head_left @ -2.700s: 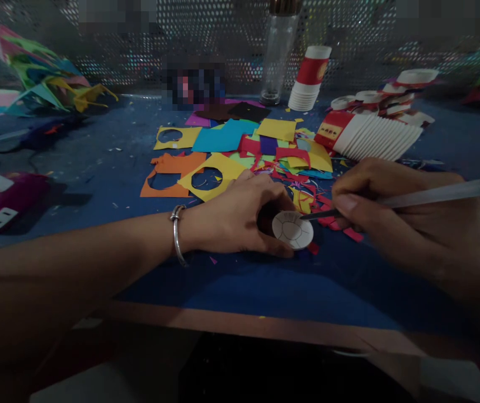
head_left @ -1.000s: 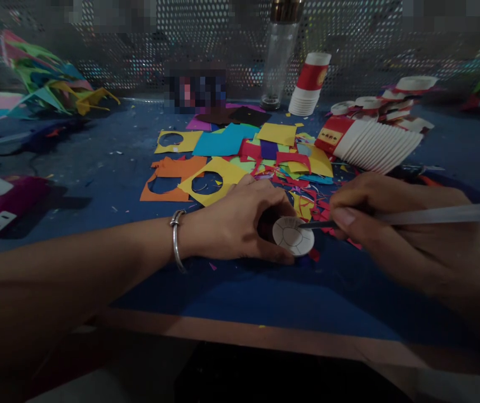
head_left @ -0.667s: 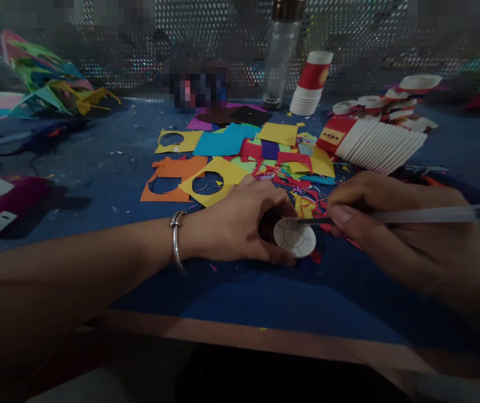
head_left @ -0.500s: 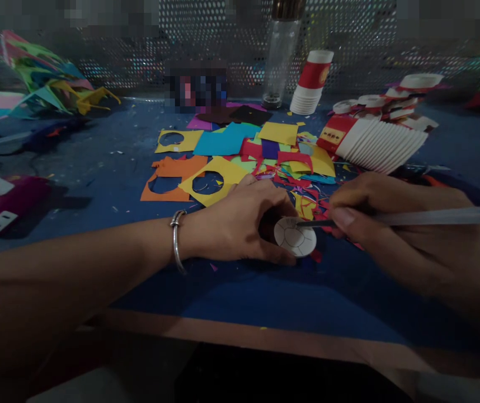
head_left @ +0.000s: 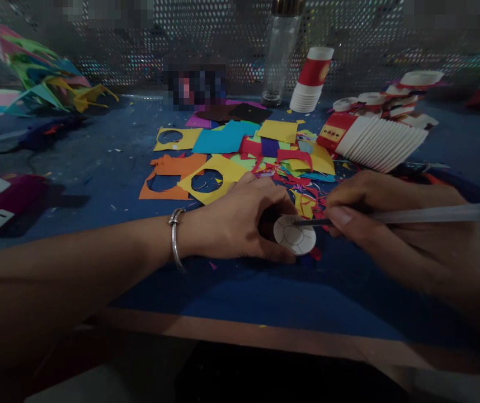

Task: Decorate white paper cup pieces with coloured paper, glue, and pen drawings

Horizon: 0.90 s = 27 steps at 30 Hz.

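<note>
My left hand [head_left: 240, 226], with a silver bangle on its wrist, is closed around a small white paper disc [head_left: 294, 239]. Dark lines on the disc form a central ring with spokes, and closer strokes fill part of its upper edge. Whether it is flat or the end of a cup, I cannot tell, as fingers cover its left side. A pen with a clear barrel [head_left: 424, 214] is pinched in my right hand [head_left: 395, 229]. Its tip meets the upper part of the disc.
Behind my hands lie coloured paper scraps [head_left: 219, 137], some with round holes. Stacked paper cups [head_left: 378, 140] lie on the right, near cut cup pieces [head_left: 408, 98]. Farther back stand another cup stack [head_left: 311, 78] and a clear bottle [head_left: 280, 61]. A purple power strip [head_left: 9, 204] is at left.
Both hands stay nearly in place, with the pen tip still on the disc's upper part. The whole view has shifted very slightly.
</note>
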### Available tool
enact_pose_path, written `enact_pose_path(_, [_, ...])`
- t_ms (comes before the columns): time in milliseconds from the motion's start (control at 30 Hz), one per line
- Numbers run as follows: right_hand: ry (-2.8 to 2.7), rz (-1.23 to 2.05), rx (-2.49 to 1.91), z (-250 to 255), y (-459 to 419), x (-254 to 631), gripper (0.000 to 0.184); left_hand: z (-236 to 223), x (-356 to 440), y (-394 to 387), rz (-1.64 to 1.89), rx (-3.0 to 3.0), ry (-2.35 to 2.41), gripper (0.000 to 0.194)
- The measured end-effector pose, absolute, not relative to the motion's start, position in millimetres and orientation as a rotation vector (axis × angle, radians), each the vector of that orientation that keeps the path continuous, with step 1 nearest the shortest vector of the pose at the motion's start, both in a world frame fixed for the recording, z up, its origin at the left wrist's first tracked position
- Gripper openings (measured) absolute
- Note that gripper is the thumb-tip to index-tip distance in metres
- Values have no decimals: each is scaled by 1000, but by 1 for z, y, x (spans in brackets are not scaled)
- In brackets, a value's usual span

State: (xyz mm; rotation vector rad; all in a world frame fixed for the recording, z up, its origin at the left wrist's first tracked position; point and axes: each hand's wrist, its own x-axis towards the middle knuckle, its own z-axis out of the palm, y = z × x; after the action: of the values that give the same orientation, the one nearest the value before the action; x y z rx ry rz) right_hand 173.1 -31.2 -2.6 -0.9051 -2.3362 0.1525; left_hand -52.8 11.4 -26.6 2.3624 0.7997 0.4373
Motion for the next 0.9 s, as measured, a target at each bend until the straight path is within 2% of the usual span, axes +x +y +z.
enact_pose_path(900, [-2256, 328, -957, -5, -33, 173, 18, -26, -52, 9, 444, 2394, 816, 49])
